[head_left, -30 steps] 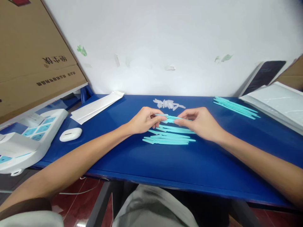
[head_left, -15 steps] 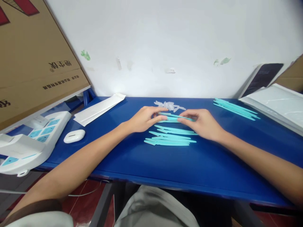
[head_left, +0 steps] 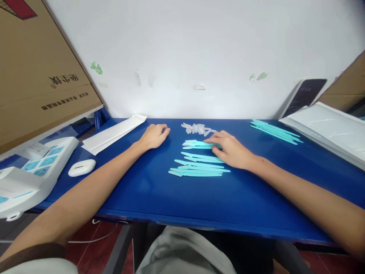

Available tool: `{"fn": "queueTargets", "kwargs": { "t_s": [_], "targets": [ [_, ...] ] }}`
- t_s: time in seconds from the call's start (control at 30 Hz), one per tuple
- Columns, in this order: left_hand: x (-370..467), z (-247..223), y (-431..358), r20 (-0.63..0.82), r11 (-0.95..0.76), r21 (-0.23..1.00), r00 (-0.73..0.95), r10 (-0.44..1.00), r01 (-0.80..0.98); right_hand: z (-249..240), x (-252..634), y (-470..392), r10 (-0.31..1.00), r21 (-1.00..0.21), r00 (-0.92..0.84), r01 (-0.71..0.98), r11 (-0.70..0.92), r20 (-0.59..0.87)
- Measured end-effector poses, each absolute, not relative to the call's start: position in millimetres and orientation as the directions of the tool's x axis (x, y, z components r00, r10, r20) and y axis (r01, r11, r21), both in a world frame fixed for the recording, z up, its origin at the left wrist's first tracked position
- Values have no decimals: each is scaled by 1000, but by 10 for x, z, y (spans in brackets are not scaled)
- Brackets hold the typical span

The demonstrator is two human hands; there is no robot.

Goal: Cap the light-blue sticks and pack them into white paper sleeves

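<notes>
Turquoise eyebrow razors (head_left: 195,173) lie in several small groups, one in front of another, at the middle of the blue table. My right hand (head_left: 229,150) is at the farthest group (head_left: 194,144). Its thumb and fingers close around the right ends of those razors, which they partly hide. To the left, my left hand (head_left: 155,136) rests on the table, fingers loosely bent and thumb apart, with nothing visible in it. Just beyond the razors is a loose heap of small translucent caps (head_left: 196,128).
More turquoise razors (head_left: 276,132) lie at the back right, beside white packets (head_left: 327,129) and a propped phone (head_left: 303,95). On the left are a flat white packet (head_left: 114,133), a white earbud case (head_left: 82,168), a power strip (head_left: 54,167) and a large cardboard box (head_left: 42,64).
My left hand has let go of the razor that both hands held and moved left onto the table. My right hand has lowered to the farthest group. The view has shifted slightly.
</notes>
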State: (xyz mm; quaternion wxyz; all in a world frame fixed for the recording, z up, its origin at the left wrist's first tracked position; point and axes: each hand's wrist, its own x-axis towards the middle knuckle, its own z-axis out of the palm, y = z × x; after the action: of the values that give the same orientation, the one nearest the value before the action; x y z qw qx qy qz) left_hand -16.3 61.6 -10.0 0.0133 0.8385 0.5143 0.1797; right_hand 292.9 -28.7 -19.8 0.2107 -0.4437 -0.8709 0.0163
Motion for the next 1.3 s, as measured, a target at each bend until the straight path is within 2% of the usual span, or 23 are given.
{"fn": "queueTargets", "kwargs": {
  "t_s": [0.1,0.23,0.47,0.77,0.9,1.17,1.3],
  "targets": [
    [-125,-90,581,302,-453,200,385,872,869,-200,2950,-296,784,-236,-515,761,604,347],
    [-106,-82,529,281,-532,177,475,834,828,-118,2931,-392,806,-244,-463,788,565,370],
    [-70,-122,462,311,-750,121,693,650,650,117,2864,-581,825,-226,-521,796,562,218],
    [-80,-165,483,302,-738,219,675,673,638,187,2944,-593,773,-335,-632,716,612,61],
    [-73,-196,496,289,-719,236,659,694,654,179,2942,-564,759,-391,-648,684,616,62],
    [-67,-188,521,222,-685,223,649,728,693,233,2957,-559,798,-382,-602,730,567,35],
    [-53,-152,609,175,-682,192,659,732,706,228,2939,-579,778,-380,-615,695,611,127]
  ]
}}
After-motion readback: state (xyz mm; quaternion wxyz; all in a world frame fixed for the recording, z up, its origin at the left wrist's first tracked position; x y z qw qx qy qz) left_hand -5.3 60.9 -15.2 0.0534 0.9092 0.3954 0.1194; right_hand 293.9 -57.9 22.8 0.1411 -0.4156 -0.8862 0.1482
